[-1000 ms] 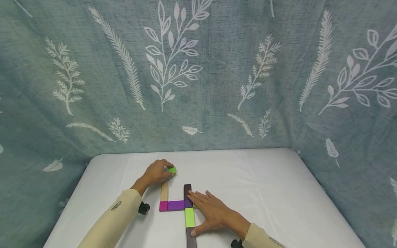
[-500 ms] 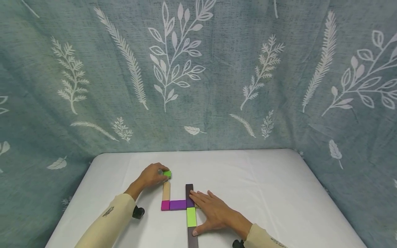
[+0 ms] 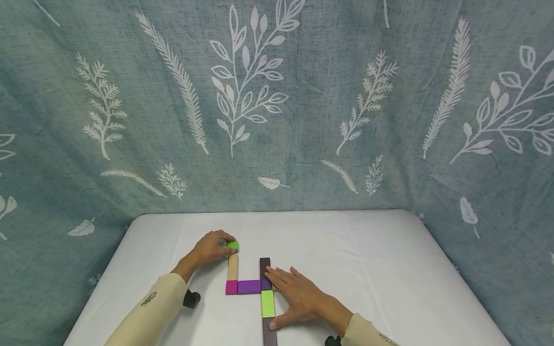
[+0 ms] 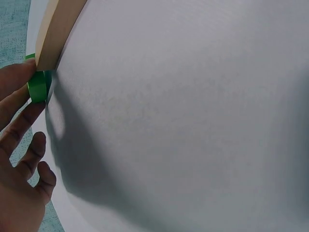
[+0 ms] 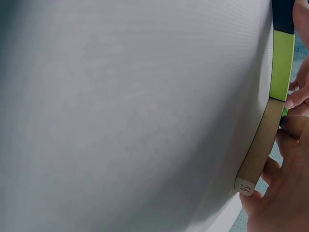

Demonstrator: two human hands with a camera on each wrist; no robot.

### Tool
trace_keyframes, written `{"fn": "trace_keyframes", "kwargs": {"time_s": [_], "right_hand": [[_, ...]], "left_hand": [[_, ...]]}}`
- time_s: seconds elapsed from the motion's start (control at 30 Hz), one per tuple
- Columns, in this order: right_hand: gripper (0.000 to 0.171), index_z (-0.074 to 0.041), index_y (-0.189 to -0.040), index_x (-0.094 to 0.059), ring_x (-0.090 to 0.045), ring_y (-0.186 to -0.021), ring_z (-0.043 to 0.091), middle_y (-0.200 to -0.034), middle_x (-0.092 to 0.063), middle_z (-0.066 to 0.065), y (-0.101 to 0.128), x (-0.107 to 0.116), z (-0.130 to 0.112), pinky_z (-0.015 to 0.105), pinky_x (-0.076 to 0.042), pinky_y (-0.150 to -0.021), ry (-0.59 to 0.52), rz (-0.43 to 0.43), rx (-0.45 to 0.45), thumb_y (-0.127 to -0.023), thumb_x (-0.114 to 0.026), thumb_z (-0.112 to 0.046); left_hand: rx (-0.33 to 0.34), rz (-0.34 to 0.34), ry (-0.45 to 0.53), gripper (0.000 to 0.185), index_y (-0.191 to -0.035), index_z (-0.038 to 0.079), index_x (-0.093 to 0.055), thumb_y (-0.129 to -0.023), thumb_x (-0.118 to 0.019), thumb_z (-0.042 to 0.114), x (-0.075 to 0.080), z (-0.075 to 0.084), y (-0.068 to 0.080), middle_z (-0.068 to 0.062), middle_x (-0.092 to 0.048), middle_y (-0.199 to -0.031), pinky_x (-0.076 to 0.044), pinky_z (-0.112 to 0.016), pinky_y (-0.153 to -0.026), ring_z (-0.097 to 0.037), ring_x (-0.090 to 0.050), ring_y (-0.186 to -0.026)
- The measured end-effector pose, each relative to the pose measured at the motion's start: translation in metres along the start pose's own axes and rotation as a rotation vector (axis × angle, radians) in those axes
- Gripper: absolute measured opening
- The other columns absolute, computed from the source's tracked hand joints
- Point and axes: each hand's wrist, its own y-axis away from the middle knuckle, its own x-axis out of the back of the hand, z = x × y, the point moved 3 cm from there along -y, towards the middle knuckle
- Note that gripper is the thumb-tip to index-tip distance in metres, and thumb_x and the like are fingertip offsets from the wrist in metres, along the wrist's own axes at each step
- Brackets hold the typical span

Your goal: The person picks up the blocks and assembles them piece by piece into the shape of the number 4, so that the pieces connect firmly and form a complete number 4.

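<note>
In the head view my left hand (image 3: 211,248) pinches a small green block (image 3: 232,246) between thumb and fingers, at the far end of a beige wooden block (image 3: 232,267). The left wrist view shows the green block (image 4: 37,88) against or very near the wooden block's end (image 4: 57,36). My right hand (image 3: 300,299) lies spread, fingertips on a dark block (image 3: 265,269), thumb on another dark block (image 3: 269,331). Between these sits a lime block (image 3: 268,303). A purple block (image 3: 249,287) and a magenta block (image 3: 231,287) join the row leftward.
Partly under my right hand lies a tan block, its marked end (image 5: 245,187) visible in the right wrist view. The white tabletop (image 3: 368,269) runs back to a teal leaf-patterned curtain (image 3: 303,144). A black wrist camera (image 3: 192,299) hangs under the left sleeve.
My left hand has moved the green block left and nearer, to the far end of the wooden block. The right hand stays spread in place; the view has shifted slightly.
</note>
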Motion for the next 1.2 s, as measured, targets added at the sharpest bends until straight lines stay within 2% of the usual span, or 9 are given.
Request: {"fn": "trace_keyframes", "kwargs": {"time_s": [0.37,0.63,1.2], "right_hand": [[0.121,-0.016,-0.162,-0.023,-0.024,-0.151,0.023,-0.168,-0.021,-0.002,0.0007,0.0006,-0.0011,0.054,-0.018,-0.12,-0.014,0.003,-0.002,-0.071,-0.065,-0.084],[0.122,-0.016,-0.162,-0.023,-0.024,-0.151,0.024,-0.168,-0.02,-0.002,0.0006,-0.001,0.0004,0.054,-0.019,-0.119,-0.004,0.01,0.009,-0.071,-0.064,-0.085],[0.122,-0.017,-0.162,-0.022,-0.023,-0.152,0.022,-0.168,-0.019,-0.003,-0.0002,-0.0004,0.0002,0.053,-0.018,-0.12,-0.009,-0.008,-0.006,-0.071,-0.063,-0.086]], "left_hand": [[-0.018,-0.005,0.025,0.029,-0.115,0.008,-0.075,-0.088,-0.078,0.019,0.0004,0.0019,0.0016,-0.006,-0.071,-0.109,-0.041,-0.055,-0.105,-0.036,-0.059,-0.12],[-0.002,0.009,-0.001,0.023,-0.113,0.008,-0.077,-0.092,-0.073,0.016,-0.0027,0.0037,0.0015,-0.006,-0.071,-0.109,-0.044,-0.054,-0.102,-0.035,-0.062,-0.116],[-0.023,0.011,0.005,0.021,-0.11,0.009,-0.077,-0.092,-0.074,0.017,-0.004,0.0054,0.0025,-0.005,-0.072,-0.109,-0.046,-0.054,-0.1,-0.034,-0.063,-0.114]]}}
